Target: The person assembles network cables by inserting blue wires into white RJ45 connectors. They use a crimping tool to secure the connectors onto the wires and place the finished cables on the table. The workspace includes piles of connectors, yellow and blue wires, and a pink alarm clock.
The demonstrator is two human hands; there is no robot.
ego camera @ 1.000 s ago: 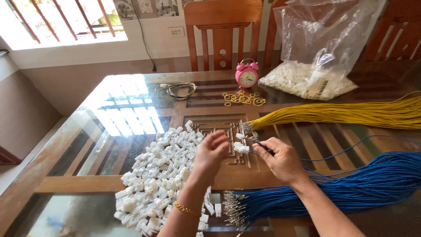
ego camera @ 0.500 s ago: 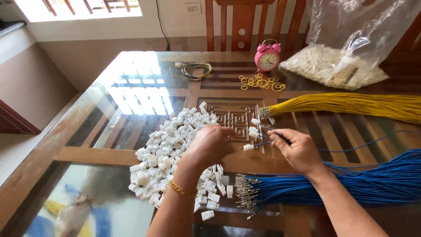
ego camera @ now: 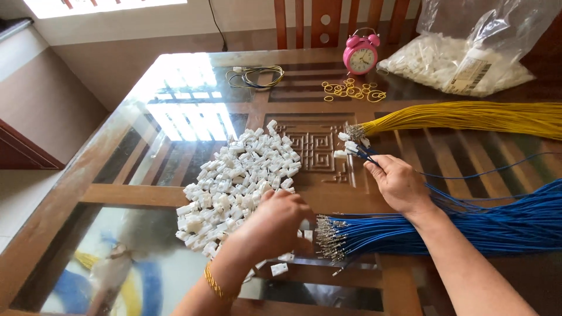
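Left hand (ego camera: 275, 225) has slid back toward the near edge of the white connector pile (ego camera: 237, 184), fingers curled down into it, can't tell if it's got one. Right hand (ego camera: 398, 184) pinches blue wires (ego camera: 366, 153) beside the blue wire bundle (ego camera: 468, 231), on the glass table (ego camera: 175, 117).

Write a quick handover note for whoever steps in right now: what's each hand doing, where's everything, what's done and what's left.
Left hand: curled over the near edge of the white connector pile; what it grips is hidden.
Right hand: pinching blue wires at their tips.
Blue bundle lies under the right wrist, yellow bundle beyond it.
Done: a few white connectors sit by the right fingertips, apparently wired.
Left: most of the pile and both bundles look untouched.
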